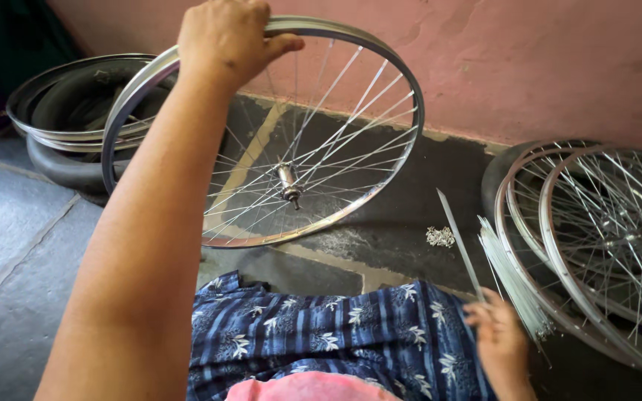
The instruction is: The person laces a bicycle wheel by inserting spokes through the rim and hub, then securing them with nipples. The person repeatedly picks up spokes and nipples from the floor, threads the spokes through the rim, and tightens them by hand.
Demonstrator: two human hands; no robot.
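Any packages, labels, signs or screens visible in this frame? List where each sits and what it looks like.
None in view: no package, label, sign or screen.
Only bare metal parts: left hand grips the wheel rim; right hand holds one spoke beside the spoke bundle.

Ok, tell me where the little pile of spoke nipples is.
The pile of spoke nipples lies on the dark floor right of centre, between the upright wheel and the bundle of loose spokes.
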